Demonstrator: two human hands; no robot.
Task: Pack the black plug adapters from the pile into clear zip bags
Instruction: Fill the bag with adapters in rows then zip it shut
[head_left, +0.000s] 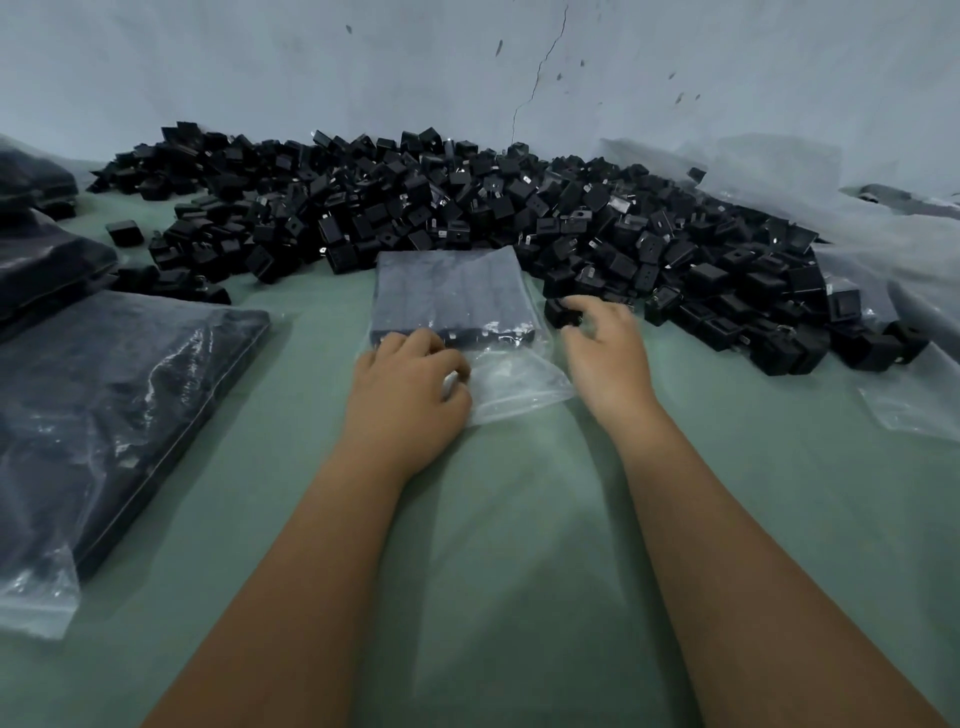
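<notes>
**Feeding one more adapter into a nearly full bag**

The left hand (415, 374) rests on the mouth end of the clear plastic zip bag (511, 382), fingers curled and pressing or pinching the film; which of the two I cannot tell. The right hand (605, 345) reaches to the edge of the pile, its fingertips closing round a small black cube-shaped plug adapter (561, 312), though the grip itself is blurred.

To do this step well, the left hand should hold the opening up and wide, so the adapter slides in flat against the packed rows (452, 291) without snagging its metal prongs on the film. Going in body first would likely spare the plastic.

The large heap of loose black adapters (467, 208) lies just behind the bag, against the pale wall (311, 62), on the green table cover (519, 519). A filled bag (119, 389) lies to the left.

Hard to make out: how many slots remain, whether the zip strip is clear, and what the crumpled clear sheeting (883, 208) at right covers.
</notes>
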